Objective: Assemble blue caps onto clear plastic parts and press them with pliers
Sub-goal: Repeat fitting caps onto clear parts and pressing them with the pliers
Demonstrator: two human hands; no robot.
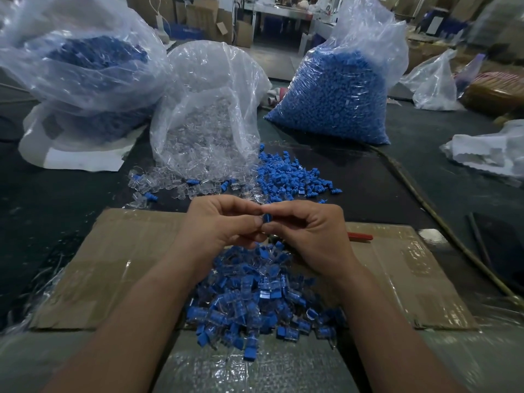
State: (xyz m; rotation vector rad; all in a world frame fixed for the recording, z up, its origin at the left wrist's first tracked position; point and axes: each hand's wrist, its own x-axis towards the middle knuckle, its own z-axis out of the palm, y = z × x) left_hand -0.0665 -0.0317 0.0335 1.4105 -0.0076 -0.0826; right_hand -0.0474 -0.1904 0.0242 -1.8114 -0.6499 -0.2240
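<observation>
Nearest, a heap of capped clear pieces (263,304) on cardboard (119,268) shows many are done. Beyond it, the left hand (218,222) and right hand (309,231) pinch one blue cap (266,217) between them. Farther off, loose caps (292,177), clear parts (170,182) and full bags (334,95) suggest much remains.

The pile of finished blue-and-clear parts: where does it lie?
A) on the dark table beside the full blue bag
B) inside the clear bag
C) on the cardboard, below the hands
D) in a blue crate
C: the pile lies on the cardboard, just below the left hand and the right hand, which pinch a blue cap between them.
</observation>
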